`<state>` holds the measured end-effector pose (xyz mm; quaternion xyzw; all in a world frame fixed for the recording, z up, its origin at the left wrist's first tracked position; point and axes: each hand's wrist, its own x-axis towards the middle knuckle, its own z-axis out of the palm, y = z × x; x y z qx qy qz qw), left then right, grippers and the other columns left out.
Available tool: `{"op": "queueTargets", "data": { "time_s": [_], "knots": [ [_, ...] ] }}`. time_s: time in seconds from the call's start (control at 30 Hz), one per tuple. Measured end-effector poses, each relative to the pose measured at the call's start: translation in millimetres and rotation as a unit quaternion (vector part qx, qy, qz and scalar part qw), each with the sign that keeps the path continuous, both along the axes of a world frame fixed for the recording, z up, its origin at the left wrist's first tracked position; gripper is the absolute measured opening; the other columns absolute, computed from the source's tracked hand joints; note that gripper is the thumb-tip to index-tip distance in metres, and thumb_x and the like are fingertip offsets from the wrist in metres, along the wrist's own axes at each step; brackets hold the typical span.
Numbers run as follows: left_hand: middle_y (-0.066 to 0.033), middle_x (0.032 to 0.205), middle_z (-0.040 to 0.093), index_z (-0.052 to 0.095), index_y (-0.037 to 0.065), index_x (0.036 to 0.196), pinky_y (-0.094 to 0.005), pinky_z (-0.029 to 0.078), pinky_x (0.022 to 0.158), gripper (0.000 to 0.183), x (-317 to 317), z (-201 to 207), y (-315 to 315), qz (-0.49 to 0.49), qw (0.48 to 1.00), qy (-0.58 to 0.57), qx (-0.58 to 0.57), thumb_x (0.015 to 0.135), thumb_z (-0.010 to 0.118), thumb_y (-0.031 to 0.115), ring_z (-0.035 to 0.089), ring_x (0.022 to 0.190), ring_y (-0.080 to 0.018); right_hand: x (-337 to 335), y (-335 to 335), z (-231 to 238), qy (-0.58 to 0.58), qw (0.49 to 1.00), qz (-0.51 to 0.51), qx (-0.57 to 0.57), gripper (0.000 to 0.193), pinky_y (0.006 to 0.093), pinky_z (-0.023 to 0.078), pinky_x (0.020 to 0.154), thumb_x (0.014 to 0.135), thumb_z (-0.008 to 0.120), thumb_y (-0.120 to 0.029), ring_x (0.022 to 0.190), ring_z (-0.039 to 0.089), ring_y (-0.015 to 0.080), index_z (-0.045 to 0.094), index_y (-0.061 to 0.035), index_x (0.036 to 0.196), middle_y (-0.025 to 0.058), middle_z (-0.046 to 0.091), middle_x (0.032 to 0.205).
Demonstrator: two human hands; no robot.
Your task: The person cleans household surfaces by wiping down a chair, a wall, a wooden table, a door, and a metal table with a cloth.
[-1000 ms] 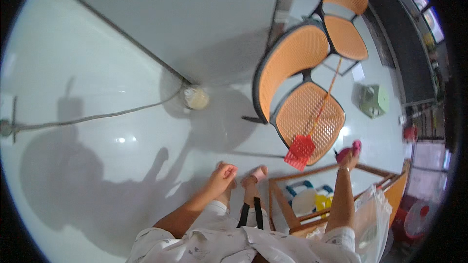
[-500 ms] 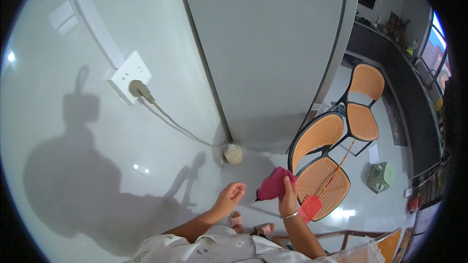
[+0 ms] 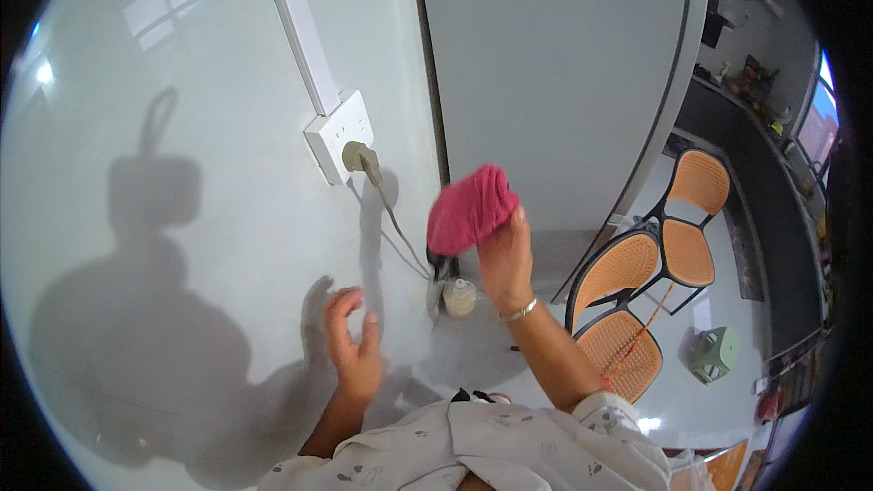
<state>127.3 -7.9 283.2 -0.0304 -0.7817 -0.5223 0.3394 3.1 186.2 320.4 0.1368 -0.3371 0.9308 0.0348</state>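
Note:
A dark pink cloth (image 3: pixel 471 211) is bunched in my right hand (image 3: pixel 506 259), raised in front of the grey panel (image 3: pixel 555 82) near its left edge. The fingers behind the cloth are partly hidden. My left hand (image 3: pixel 355 345) holds nothing; its fingers are apart and curved, close to the glossy white wall. Above it, a beige plug (image 3: pixel 361 159) sits in the white wall socket (image 3: pixel 338 132). From the plug a cord (image 3: pixel 398 223) runs down toward a pale round container (image 3: pixel 459 298) at the foot of the panel.
Two black-framed chairs with orange woven seats, a near one (image 3: pixel 621 355) and a far one (image 3: pixel 688 250), stand to the right. A red-and-yellow stick (image 3: pixel 647 327) lies across the near seat. A green stool (image 3: pixel 714 355) is further right. White trunking (image 3: pixel 300 32) climbs from the socket.
My right hand has lifted the cloth up and to the left, in front of the panel. My left hand has moved left and up, its fingers opening. The view has turned toward the wall.

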Motion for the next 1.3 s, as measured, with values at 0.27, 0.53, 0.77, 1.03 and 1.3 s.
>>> {"op": "queueTargets", "data": {
  "time_s": [0.27, 0.53, 0.77, 1.03, 1.3],
  "knots": [
    [-0.0182, 0.128, 0.049, 0.054, 0.0, 0.117, -0.0457, 0.044, 0.099, 0.025, 2.5, 43.1, -31.1, 0.175, 0.928, 0.167, -0.284, 0.093, 0.054, 0.007, 0.049, 0.119, -0.0324, -110.1, -49.3, 49.7, 0.193, 0.958, -0.098, 0.19, 0.038, 0.0285, 0.039, 0.099, 0.1, 0.055, -0.025, 0.116, 0.049, 0.0173, 0.055, -0.0039, 0.132, 0.0072, 0.051, 0.128],
    [-0.0182, 0.127, 0.048, 0.055, 0.0, 0.109, -0.0543, 0.039, 0.102, 0.018, -18.1, 60.0, -46.7, 0.372, 0.817, 0.188, -0.398, 0.092, 0.052, 0.004, 0.044, 0.124, -0.039, -199.0, -111.3, 43.1, 0.406, 0.832, -0.115, 0.361, 0.031, 0.0446, 0.028, 0.112, 0.099, 0.053, -0.024, 0.129, 0.038, 0.0403, 0.06, -0.0062, 0.123, 0.0225, 0.037, 0.146],
    [-0.0181, 0.12, 0.053, 0.056, 0.001, 0.108, -0.0561, 0.041, 0.1, 0.019, -39.7, 55.0, -50.0, 0.446, 0.708, 0.175, -0.518, 0.089, 0.053, -0.001, 0.047, 0.121, -0.0401, -253.2, -123.0, 211.1, 0.568, 0.73, -0.286, 0.249, 0.037, 0.0511, 0.022, 0.113, 0.097, 0.049, -0.025, 0.129, 0.035, 0.0469, 0.052, -0.0081, 0.13, 0.0255, 0.041, 0.142],
    [-0.0163, 0.119, 0.056, 0.059, 0.001, 0.108, -0.0544, 0.04, 0.104, 0.015, -36.1, 48.5, -47.1, 0.47, 0.697, 0.157, -0.519, 0.094, 0.052, 0.001, 0.049, 0.123, -0.0377, -311.1, -120.4, 337.6, 0.573, 0.692, -0.402, 0.177, 0.043, 0.0444, 0.024, 0.115, 0.098, 0.046, -0.034, 0.132, 0.038, 0.0388, 0.053, -0.011, 0.134, 0.0178, 0.044, 0.145],
    [-0.0164, 0.125, 0.053, 0.061, 0.002, 0.101, -0.0517, 0.044, 0.102, 0.012, -40.5, 61.0, -44.4, 0.503, 0.661, 0.113, -0.545, 0.09, 0.056, -0.003, 0.045, 0.126, -0.0372, -316.1, -128.4, 149.2, 0.407, 0.805, -0.325, 0.284, 0.049, 0.0466, 0.016, 0.118, 0.102, 0.041, -0.025, 0.143, 0.023, 0.0434, 0.039, 0.0011, 0.144, 0.0267, 0.029, 0.153]
  ]
}}
